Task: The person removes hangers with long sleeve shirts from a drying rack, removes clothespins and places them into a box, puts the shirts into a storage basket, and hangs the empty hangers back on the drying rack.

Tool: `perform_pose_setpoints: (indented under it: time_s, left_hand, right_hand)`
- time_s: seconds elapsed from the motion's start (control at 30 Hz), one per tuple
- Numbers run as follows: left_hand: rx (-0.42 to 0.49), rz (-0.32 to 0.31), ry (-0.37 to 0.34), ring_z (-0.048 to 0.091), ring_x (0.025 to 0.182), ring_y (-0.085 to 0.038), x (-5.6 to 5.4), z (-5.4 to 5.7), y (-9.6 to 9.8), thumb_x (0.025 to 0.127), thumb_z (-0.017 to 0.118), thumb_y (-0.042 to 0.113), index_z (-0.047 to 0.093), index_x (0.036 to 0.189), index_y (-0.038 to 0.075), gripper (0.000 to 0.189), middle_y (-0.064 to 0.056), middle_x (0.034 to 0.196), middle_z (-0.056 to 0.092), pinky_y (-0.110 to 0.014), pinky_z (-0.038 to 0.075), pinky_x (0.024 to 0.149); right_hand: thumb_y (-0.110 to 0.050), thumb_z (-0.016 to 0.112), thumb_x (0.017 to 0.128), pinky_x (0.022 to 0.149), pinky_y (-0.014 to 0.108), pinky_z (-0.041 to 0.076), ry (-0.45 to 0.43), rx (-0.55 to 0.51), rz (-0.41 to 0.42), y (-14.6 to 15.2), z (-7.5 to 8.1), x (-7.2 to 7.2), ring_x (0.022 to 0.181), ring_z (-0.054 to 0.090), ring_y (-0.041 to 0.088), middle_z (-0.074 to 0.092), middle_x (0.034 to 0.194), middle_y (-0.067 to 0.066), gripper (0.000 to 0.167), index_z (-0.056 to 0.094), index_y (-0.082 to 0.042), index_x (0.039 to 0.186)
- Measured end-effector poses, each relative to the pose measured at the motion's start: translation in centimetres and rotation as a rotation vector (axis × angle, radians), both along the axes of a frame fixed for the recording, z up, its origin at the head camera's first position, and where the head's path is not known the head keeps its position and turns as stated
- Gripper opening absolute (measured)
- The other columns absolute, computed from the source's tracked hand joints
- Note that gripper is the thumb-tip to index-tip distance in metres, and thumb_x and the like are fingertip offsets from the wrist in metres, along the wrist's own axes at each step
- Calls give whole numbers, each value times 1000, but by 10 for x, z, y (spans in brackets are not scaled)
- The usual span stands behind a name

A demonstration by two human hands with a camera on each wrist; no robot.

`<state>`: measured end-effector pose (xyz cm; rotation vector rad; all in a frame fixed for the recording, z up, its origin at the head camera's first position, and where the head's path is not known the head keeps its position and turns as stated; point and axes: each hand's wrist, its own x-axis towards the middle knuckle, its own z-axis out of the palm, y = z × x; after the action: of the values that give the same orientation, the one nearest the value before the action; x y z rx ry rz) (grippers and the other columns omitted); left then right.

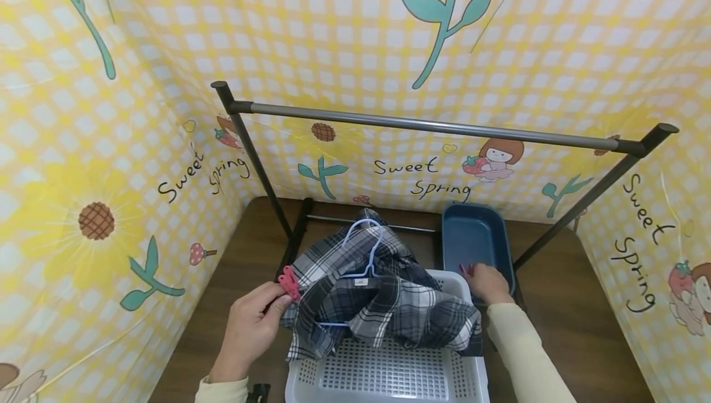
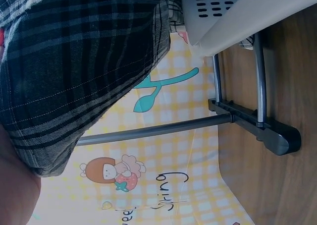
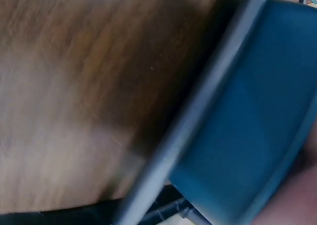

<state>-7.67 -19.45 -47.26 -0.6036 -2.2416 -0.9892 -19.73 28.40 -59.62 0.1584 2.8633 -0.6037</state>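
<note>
A dark grey and white plaid shirt (image 1: pixel 428 313) on a pale blue hanger (image 1: pixel 365 223) lies over the white laundry basket (image 1: pixel 291 384). My left hand (image 1: pixel 250 326) pinches the shirt's left edge between thumb and fingers. A pink clothespin (image 1: pixel 289 282) sits on that edge, right at the fingertips. My right hand (image 1: pixel 490 284) reaches over the near end of a blue bin (image 1: pixel 482 218), with a darker pink clothespin (image 1: pixel 466 269) at its fingertips. In the left wrist view the shirt (image 2: pixel 84 61) hangs down beside the hand.
A metal clothes rack spans the table, its top bar (image 1: pixel 433 126) above the shirt and bin. The rack's foot (image 2: pixel 280 138) rests on the brown wooden table (image 1: pixel 216 279). Yellow checked cloth (image 1: pixel 355 39) surrounds the table at back and sides.
</note>
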Motion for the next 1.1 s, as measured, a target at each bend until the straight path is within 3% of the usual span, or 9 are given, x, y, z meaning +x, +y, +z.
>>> perform_pose_setpoints:
  time_s: [0.13,0.23,0.37,0.53,0.7,0.77,0.9,1.0,1.1]
  left_hand:
    - [-2,5,-9,55,67,-5,0,1,1,75,80,-12,70,89,17,33,9,86,66,-21,44,61]
    - [-5,8,-18,55,67,-4,-1,2,3,76,80,-11,70,89,17,31,10,86,66,-21,44,61]
    - [-14,31,-15,56,67,-4,-2,4,6,76,80,-9,71,88,17,30,11,86,66,-22,44,61]
    - [-32,64,-23,54,65,-3,-1,5,9,78,80,-6,71,88,17,27,13,86,66,-22,43,59]
    - [-63,88,-38,54,65,-2,1,5,10,83,78,0,72,89,17,18,13,88,67,-23,43,59]
    - [-71,92,-36,55,66,-2,1,5,10,88,76,7,72,89,16,10,13,89,67,-24,44,59]
    - [-81,94,-27,56,67,-3,2,5,13,88,76,8,72,89,16,9,14,89,67,-24,45,60]
    - [-90,97,-12,55,66,-2,3,5,16,80,79,1,72,89,16,19,14,88,66,-24,45,58]
    - [-102,84,12,52,64,-1,3,5,21,86,77,8,72,89,17,11,13,86,64,-24,43,55]
  right_hand:
    - [-38,56,101,67,52,49,19,-19,-4,9,15,-3,77,62,37,64,85,20,42,64,1,88]
    - [-39,54,103,76,57,50,77,-71,-5,19,42,-3,90,63,44,65,100,29,50,63,10,108]
    - [-39,51,106,72,50,53,190,-213,11,23,98,3,85,66,38,67,100,26,52,59,9,123]
    - [-41,52,106,60,31,53,396,-389,29,1,184,32,69,66,20,69,88,15,45,65,1,117]
    - [-22,63,102,63,25,52,602,-474,239,-45,247,74,69,65,13,69,85,3,18,70,-7,109]
    - [-12,67,99,66,25,52,657,-504,403,-65,259,86,72,65,10,69,89,-4,10,72,-12,107]
    - [-6,69,94,69,26,53,657,-585,711,-103,266,95,77,62,7,69,97,-8,18,71,-14,110]
    - [-10,66,98,70,26,54,587,-619,832,-133,263,97,78,62,6,68,103,-4,20,69,-11,117]
    - [-18,61,103,72,26,53,466,-640,867,-162,259,99,81,62,5,66,120,0,28,64,-11,130]
